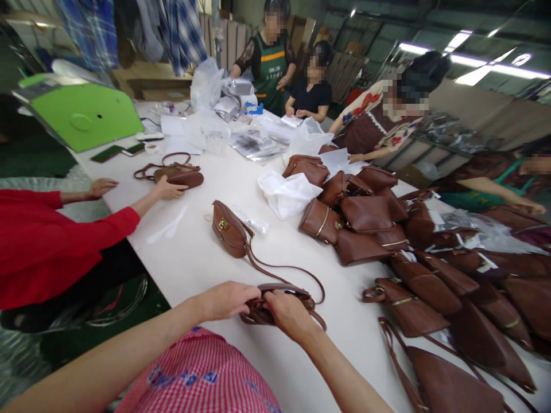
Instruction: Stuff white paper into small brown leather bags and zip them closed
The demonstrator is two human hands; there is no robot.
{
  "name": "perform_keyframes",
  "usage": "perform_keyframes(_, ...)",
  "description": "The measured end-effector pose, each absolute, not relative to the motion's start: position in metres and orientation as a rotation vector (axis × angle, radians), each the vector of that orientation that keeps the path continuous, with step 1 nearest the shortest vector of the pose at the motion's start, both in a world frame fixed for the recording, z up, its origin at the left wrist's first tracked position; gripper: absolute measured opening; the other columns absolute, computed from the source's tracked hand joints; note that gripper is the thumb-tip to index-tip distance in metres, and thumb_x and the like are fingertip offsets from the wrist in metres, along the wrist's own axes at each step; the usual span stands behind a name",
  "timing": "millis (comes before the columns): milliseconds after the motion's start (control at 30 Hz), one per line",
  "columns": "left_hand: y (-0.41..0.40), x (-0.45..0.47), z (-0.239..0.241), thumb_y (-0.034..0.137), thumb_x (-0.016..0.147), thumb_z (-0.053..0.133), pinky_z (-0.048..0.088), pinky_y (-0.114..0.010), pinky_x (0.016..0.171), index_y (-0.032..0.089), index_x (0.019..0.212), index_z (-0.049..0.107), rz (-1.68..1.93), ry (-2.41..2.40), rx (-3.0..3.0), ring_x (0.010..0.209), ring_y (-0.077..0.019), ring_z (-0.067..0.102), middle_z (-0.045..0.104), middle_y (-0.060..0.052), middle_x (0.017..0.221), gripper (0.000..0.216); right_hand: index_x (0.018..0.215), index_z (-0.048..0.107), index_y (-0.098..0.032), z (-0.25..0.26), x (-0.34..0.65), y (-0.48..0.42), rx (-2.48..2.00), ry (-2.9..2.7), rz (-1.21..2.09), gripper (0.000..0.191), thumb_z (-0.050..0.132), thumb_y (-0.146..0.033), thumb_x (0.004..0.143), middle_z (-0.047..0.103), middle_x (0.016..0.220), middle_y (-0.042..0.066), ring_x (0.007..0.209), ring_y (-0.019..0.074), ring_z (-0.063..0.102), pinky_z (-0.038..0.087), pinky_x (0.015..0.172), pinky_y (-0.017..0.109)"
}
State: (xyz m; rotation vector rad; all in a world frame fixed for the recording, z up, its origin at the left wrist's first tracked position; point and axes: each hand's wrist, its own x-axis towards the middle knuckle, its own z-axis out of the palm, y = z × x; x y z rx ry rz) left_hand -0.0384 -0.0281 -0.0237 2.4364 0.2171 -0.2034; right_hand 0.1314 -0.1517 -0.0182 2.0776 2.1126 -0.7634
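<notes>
Both my hands close on a gathered bundle of brown leather strap [282,293] at the near edge of the white table [202,252]. My left hand [226,299] grips its left end, fingers curled. My right hand [289,312] pinches it from the right. The strap runs up to a small brown handbag [229,229] lying on its side just beyond my hands.
A large pile of brown handbags [387,229] fills the right of the table. To the left a person in red [47,241] holds another handbag [181,175]. Several other people work at the far side amid white plastic bags [286,192]. A green machine [86,112] stands far left.
</notes>
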Motion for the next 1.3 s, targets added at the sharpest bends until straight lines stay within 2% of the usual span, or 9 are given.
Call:
perform_keyframes(267, -0.041, -0.028, -0.051, 0.017, 0.092, 0.054, 0.043, -0.024, 0.067, 0.02, 0.087, 0.055, 0.052, 0.243, 2.629, 0.077, -0.0165, 0.061, 0.064, 0.001, 0.082, 0.006, 0.1, 0.07, -0.013, -0.03, 0.122, -0.144, 2.213, 1.895, -0.797, 0.026, 0.044, -0.016, 0.093, 0.074, 0.096, 0.017, 0.086, 0.0279, 0.072, 0.05, 0.07, 0.032)
perform_keyframes(400, -0.042, -0.023, -0.047, 0.018, 0.093, 0.052, 0.043, -0.025, 0.064, 0.019, 0.079, 0.056, 0.018, 0.264, 2.74, 0.073, -0.0168, 0.06, 0.064, 0.0, 0.078, 0.015, 0.098, 0.069, -0.016, -0.031, 0.125, -0.147, 2.242, 1.945, -0.828, 0.026, 0.043, -0.02, 0.096, 0.075, 0.096, 0.012, 0.089, 0.0231, 0.071, 0.048, 0.074, 0.028)
perform_keyframes(567, -0.043, -0.01, -0.042, 0.015, 0.088, 0.054, 0.046, -0.028, 0.066, 0.017, 0.078, 0.062, -0.057, 0.317, 2.742, 0.075, -0.0205, 0.062, 0.067, -0.004, 0.079, 0.013, 0.114, 0.06, -0.019, -0.033, 0.127, -0.155, 2.31, 1.975, -0.787, 0.023, 0.044, -0.024, 0.098, 0.072, 0.104, 0.008, 0.092, 0.0211, 0.069, 0.047, 0.073, 0.027)
perform_keyframes(700, -0.045, 0.0, -0.039, 0.009, 0.084, 0.054, 0.048, -0.034, 0.066, 0.014, 0.075, 0.065, -0.087, 0.343, 2.708, 0.075, -0.0259, 0.064, 0.068, -0.01, 0.076, 0.016, 0.103, 0.065, -0.021, -0.038, 0.125, -0.154, 2.296, 1.992, -0.744, 0.022, 0.045, -0.029, 0.098, 0.07, 0.098, 0.007, 0.084, 0.0218, 0.069, 0.046, 0.066, 0.027)
perform_keyframes(800, -0.04, -0.003, -0.033, 0.007, 0.083, 0.053, 0.05, -0.033, 0.069, 0.014, 0.071, 0.066, -0.09, 0.319, 2.662, 0.074, -0.0241, 0.064, 0.067, -0.008, 0.072, 0.019, 0.099, 0.067, -0.022, -0.038, 0.126, -0.153, 2.312, 1.992, -0.714, 0.021, 0.046, -0.028, 0.098, 0.069, 0.095, 0.006, 0.08, 0.0198, 0.068, 0.044, 0.063, 0.026)
perform_keyframes(967, -0.028, -0.035, -0.036, 0.016, 0.084, 0.048, 0.051, -0.026, 0.072, 0.018, 0.096, 0.062, 0.247, 0.594, 2.097, 0.083, -0.017, 0.062, 0.064, -0.004, 0.093, 0.018, 0.102, 0.066, -0.024, -0.038, 0.127, -0.153, 2.366, 1.985, -0.717, 0.017, 0.051, -0.028, 0.095, 0.066, 0.103, 0.004, 0.082, 0.0172, 0.067, 0.044, 0.064, 0.024)
perform_keyframes(1067, -0.034, -0.052, -0.052, 0.019, 0.075, 0.051, 0.05, -0.027, 0.064, 0.018, 0.089, 0.056, 0.148, 0.786, 1.617, 0.073, -0.0167, 0.062, 0.062, -0.001, 0.082, 0.015, 0.102, 0.065, -0.023, -0.038, 0.126, -0.152, 2.395, 1.962, -0.732, 0.015, 0.052, -0.027, 0.095, 0.066, 0.102, 0.005, 0.085, 0.0185, 0.067, 0.045, 0.067, 0.025)
perform_keyframes(1133, -0.043, -0.056, -0.062, 0.019, 0.071, 0.053, 0.05, -0.028, 0.067, 0.018, 0.087, 0.056, 0.033, 0.744, 1.442, 0.074, -0.0171, 0.062, 0.062, 0.001, 0.08, 0.016, 0.104, 0.064, -0.023, -0.038, 0.126, -0.152, 2.405, 1.949, -0.738, 0.016, 0.052, -0.026, 0.095, 0.067, 0.101, 0.005, 0.086, 0.0191, 0.067, 0.046, 0.068, 0.026)
perform_keyframes(1300, -0.053, -0.056, -0.072, 0.019, 0.069, 0.058, 0.048, -0.028, 0.075, 0.017, 0.081, 0.065, 0.14, 0.629, 1.514, 0.08, -0.0167, 0.06, 0.058, -0.001, 0.085, 0.014, 0.102, 0.066, -0.025, -0.04, 0.125, -0.152, 2.415, 1.939, -0.748, 0.015, 0.052, -0.026, 0.094, 0.068, 0.102, 0.004, 0.086, 0.0196, 0.067, 0.046, 0.068, 0.026)
